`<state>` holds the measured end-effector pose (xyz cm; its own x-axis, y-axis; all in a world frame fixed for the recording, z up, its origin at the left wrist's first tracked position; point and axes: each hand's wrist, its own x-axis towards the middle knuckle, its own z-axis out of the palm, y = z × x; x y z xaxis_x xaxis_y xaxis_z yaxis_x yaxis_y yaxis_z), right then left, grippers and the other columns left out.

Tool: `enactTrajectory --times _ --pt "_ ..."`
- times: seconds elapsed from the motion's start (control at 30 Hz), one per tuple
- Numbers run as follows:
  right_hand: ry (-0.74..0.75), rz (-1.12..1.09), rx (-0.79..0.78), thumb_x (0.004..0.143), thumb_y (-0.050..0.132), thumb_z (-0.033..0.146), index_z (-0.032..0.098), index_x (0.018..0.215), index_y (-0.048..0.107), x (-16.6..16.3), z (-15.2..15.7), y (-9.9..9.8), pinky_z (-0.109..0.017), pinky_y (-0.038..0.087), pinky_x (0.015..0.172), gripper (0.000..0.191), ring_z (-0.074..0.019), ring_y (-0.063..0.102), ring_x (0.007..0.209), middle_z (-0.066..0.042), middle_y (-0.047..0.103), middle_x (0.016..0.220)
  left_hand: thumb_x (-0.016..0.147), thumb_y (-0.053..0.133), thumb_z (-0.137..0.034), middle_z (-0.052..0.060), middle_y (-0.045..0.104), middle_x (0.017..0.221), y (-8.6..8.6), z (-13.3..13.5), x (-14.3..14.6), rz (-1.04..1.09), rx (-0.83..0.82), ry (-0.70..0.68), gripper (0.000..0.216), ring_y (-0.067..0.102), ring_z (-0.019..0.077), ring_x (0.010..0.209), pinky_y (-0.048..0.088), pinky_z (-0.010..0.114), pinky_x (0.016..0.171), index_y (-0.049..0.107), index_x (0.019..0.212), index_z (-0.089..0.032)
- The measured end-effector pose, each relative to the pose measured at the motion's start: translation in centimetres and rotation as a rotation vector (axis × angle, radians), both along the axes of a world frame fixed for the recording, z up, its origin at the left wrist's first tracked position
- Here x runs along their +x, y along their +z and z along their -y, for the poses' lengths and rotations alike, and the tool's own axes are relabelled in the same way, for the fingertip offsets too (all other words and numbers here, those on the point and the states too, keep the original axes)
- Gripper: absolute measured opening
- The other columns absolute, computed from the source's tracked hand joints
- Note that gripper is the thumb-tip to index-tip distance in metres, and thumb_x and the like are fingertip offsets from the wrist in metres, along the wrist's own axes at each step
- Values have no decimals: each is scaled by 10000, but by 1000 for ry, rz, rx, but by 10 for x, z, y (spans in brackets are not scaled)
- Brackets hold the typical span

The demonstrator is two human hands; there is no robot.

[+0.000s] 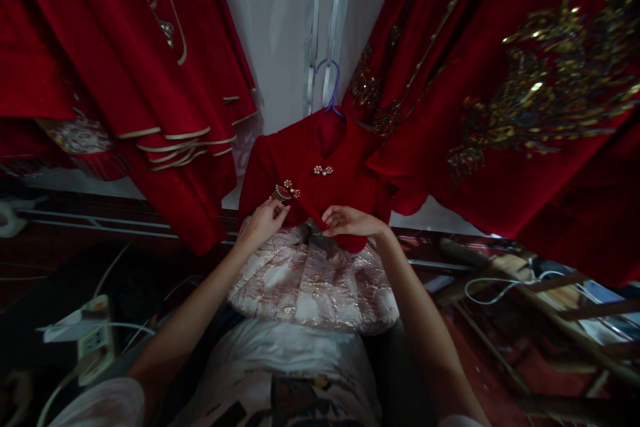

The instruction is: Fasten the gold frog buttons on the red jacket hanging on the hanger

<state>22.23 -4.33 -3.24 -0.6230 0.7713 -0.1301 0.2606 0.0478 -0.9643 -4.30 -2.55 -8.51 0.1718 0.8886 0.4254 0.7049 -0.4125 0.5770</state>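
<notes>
A small red jacket (345, 147) with a V-shaped neck hangs on a purple hanger (336, 90). Two bead-and-pearl ornaments sit on its front: a fan-shaped one (287, 191) and a smaller one (323, 170). Below the jacket a pale pink and gold brocade skirt (315, 280) spreads towards my lap. Just under the fan-shaped ornament, the thumb and fingers of my left hand (264, 221) are closed on the jacket front; exactly what they pinch is partly hidden. My right hand (353, 221) has curled fingers holding the jacket's lower front edge near the middle.
Long red garments (170, 80) with gold trim hang at left. More red garments with gold sequins (555, 80) hang at right. A white power strip (96, 340) with cables lies at lower left. Wooden chair-like frames (500, 340) and a white cord (493, 283) are at lower right.
</notes>
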Motion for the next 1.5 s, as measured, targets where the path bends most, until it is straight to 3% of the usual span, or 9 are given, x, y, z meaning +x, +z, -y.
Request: enactTrajectory --times 0.13,0.27,0.37,0.5,0.67,0.87,1.13,1.33,1.5 --pt "-97 -15 -31 532 834 279 177 854 525 -1 -2 -3 -246 467 660 458 -100 586 663 43 602 695 824 573 -390 9 641 631 -1 -2 -11 -30 -87 -71 165 584 157 544 406 253 528 621 812 -232" --pt "-207 -14 65 494 851 297 176 770 514 -4 -2 -3 -205 424 568 452 -80 547 604 58 558 664 778 614 -345 16 665 638 8 -3 -18 -73 -234 -124 145 617 149 566 413 230 524 615 787 -200" --pt "-234 -12 118 544 828 291 162 764 544 -9 0 0 -196 420 553 382 -71 547 592 44 573 689 745 642 -329 24 689 702 20 -5 -16 -79 -354 -174 166 646 144 643 444 212 565 617 803 -175" --pt "-233 -14 176 632 762 234 146 809 603 -17 0 -4 -210 462 594 254 -92 601 634 -1 641 724 735 661 -361 26 670 681 27 -11 -12 -55 -356 -249 207 629 133 625 455 208 568 611 770 -163" --pt "-355 -49 278 685 723 244 151 816 634 -40 -6 -26 -224 505 599 184 -121 653 651 -32 691 739 704 707 -444 17 647 612 20 -13 -14 213 -486 -306 326 623 126 555 482 221 551 593 763 -145" --pt "-550 -116 413 737 688 278 170 861 648 -68 -7 -43 -213 519 636 169 -119 665 707 -27 696 797 642 757 -470 68 707 751 5 -14 -10 505 -594 -341 418 636 114 617 535 259 646 688 824 -100" --pt "-547 -134 399 745 679 271 179 889 639 -77 -5 -53 -213 535 636 175 -123 670 727 -23 685 829 669 755 -407 73 727 788 5 -7 -2 434 -556 -449 378 659 136 683 526 235 629 701 879 -98" --pt "-544 -99 422 750 676 275 182 845 644 -74 -5 -50 -221 534 629 137 -130 669 715 -24 693 804 706 730 -438 85 728 789 -4 -10 0 486 -467 -360 389 655 135 667 539 247 638 705 889 -95" --pt "-518 -84 432 762 660 280 186 810 645 -74 -4 -49 -218 533 632 106 -132 676 722 -18 703 807 688 744 -445 97 731 804 -1 -9 -1 483 -459 -346 410 657 139 667 541 255 641 708 891 -92"
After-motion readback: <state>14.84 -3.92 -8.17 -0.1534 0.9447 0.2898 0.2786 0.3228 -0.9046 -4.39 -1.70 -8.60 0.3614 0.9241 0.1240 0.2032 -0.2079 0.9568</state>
